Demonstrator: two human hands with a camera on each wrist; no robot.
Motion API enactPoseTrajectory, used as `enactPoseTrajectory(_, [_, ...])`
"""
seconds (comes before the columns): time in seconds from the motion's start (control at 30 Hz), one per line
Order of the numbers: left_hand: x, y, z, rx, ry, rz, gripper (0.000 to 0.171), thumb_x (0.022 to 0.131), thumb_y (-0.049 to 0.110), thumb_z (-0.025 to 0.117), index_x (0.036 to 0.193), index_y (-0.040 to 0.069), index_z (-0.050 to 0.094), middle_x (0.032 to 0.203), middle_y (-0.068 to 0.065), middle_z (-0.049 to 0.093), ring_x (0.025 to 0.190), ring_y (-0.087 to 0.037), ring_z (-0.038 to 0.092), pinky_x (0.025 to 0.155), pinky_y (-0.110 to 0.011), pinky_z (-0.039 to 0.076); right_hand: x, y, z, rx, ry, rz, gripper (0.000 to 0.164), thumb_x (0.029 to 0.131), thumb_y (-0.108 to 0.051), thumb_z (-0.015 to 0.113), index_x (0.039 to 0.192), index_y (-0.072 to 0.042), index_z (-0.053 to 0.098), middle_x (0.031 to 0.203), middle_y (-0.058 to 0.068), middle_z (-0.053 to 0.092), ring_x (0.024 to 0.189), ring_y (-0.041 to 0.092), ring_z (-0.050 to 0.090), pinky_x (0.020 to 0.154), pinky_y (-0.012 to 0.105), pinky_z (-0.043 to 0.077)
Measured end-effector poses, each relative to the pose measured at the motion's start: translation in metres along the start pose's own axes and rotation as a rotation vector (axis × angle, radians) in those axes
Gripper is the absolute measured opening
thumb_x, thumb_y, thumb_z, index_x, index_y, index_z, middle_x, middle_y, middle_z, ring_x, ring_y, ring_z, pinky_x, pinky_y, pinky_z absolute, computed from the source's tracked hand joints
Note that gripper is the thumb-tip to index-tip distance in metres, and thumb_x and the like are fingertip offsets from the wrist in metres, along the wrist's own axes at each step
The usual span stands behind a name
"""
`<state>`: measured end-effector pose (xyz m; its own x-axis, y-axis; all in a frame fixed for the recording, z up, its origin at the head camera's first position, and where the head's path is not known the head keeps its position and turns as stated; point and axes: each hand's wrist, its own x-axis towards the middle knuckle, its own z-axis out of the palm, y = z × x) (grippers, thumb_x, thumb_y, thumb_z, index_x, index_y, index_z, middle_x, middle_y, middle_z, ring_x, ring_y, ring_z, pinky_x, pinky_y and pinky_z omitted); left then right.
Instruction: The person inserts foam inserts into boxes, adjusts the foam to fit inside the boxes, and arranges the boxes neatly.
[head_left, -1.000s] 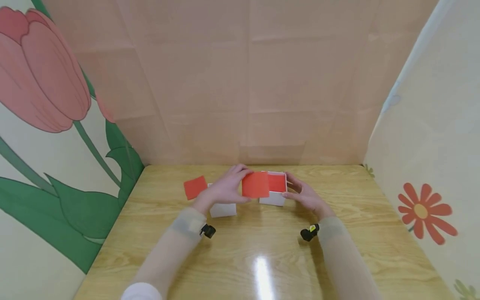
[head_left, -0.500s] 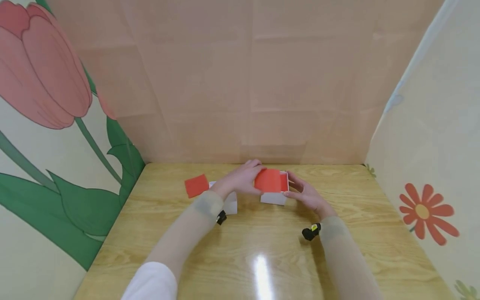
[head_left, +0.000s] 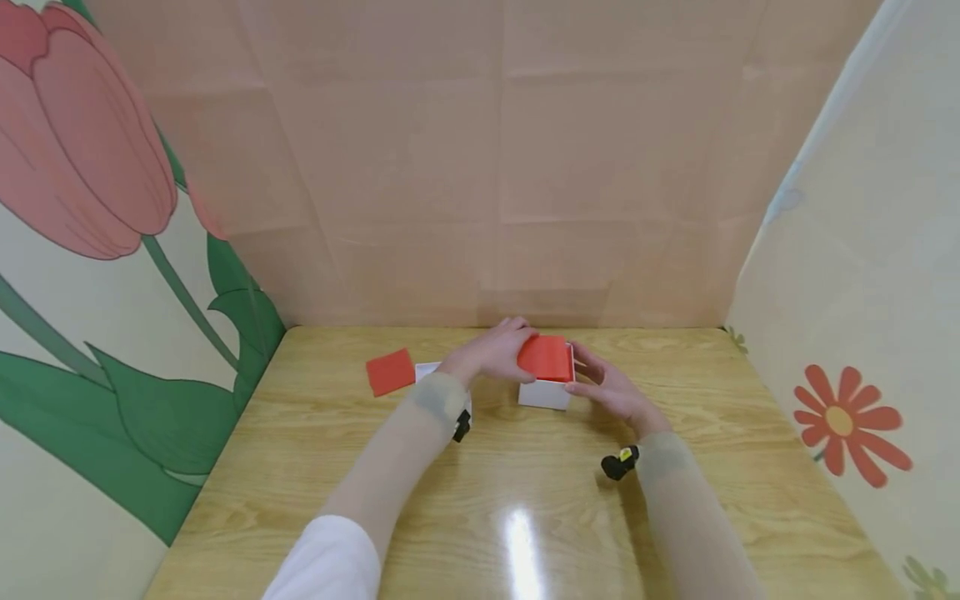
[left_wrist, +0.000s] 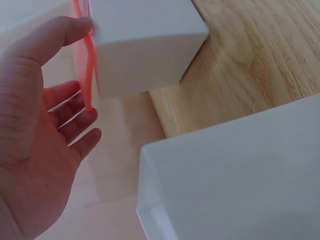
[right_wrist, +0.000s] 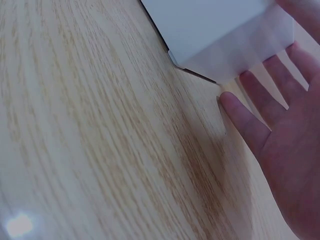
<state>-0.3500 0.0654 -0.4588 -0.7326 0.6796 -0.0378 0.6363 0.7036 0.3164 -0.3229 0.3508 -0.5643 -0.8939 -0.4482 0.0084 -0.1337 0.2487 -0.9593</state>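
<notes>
In the head view a white open-topped box (head_left: 543, 395) stands near the table's back edge. My left hand (head_left: 495, 348) pinches a thin, square red sheet (head_left: 546, 358) by its left side, thumb in front and fingers behind. The sheet lies over the box's opening and hides most of the inside. From the left wrist view, the sheet (left_wrist: 87, 60) looks slightly wavy, right at the rim of the box (left_wrist: 145, 65). My right hand (head_left: 611, 390) holds the box at its right side, thumb at the front corner; several fingertips touch the white wall (right_wrist: 235, 55) in the right wrist view.
A second white box (head_left: 427, 369) stands to the left, largely hidden behind my left forearm. Beside it another red sheet (head_left: 390, 372) lies on the wooden table (head_left: 540, 500). Patterned cloth panels (head_left: 855, 333) enclose the table's back and sides.
My left hand has carried the red sheet rightward and down over the white box, covering the red interior. The right hand has stayed at the box's right side.
</notes>
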Motion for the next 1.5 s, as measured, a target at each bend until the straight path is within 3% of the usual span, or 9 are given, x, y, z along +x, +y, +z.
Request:
enactPoseTrajectory(0.27, [0.004,0.003,-0.001,-0.028,-0.041,-0.014,0.083,0.091,0.042,0.080,0.159,0.006,0.049,0.157,-0.005,0.044,0.138,-0.020,0.041,0.109,-0.033,0.047,0.000,0.000,0.001,0.022,-0.008,-0.022,0.092,0.102,-0.017,0.076,0.172,-0.010,0.017,0.176,0.010,0.023,0.157,0.047,0.028,0.125,0.065,0.023])
enactPoseTrajectory(0.9, [0.006,0.006,0.007,-0.046,-0.037,-0.011,0.078,0.091,0.039,0.079,0.158,0.010,0.052,0.154,-0.004,0.046,0.135,-0.020,0.042,0.106,-0.033,0.048,-0.001,0.001,0.001,-0.007,0.001,0.031,0.091,0.100,-0.032,0.079,0.172,-0.032,0.023,0.176,-0.002,0.024,0.158,0.041,0.029,0.125,0.069,0.021])
enactPoseTrajectory(1.17, [0.008,0.007,0.012,-0.065,-0.029,-0.006,0.077,0.092,0.042,0.079,0.158,0.011,0.052,0.151,-0.003,0.046,0.133,-0.019,0.042,0.104,-0.032,0.048,-0.002,0.000,0.000,0.000,0.000,0.037,0.095,0.101,-0.031,0.078,0.174,-0.021,0.018,0.177,0.000,0.023,0.159,0.042,0.027,0.125,0.070,0.020])
enactPoseTrajectory(1.5, [0.008,0.001,0.012,-0.064,-0.024,-0.021,0.077,0.098,0.047,0.074,0.161,0.011,0.049,0.158,-0.006,0.043,0.140,-0.021,0.040,0.114,-0.035,0.045,0.000,0.002,0.001,0.003,-0.003,0.024,0.093,0.100,-0.030,0.078,0.173,-0.025,0.021,0.177,-0.001,0.023,0.158,0.041,0.028,0.125,0.068,0.022])
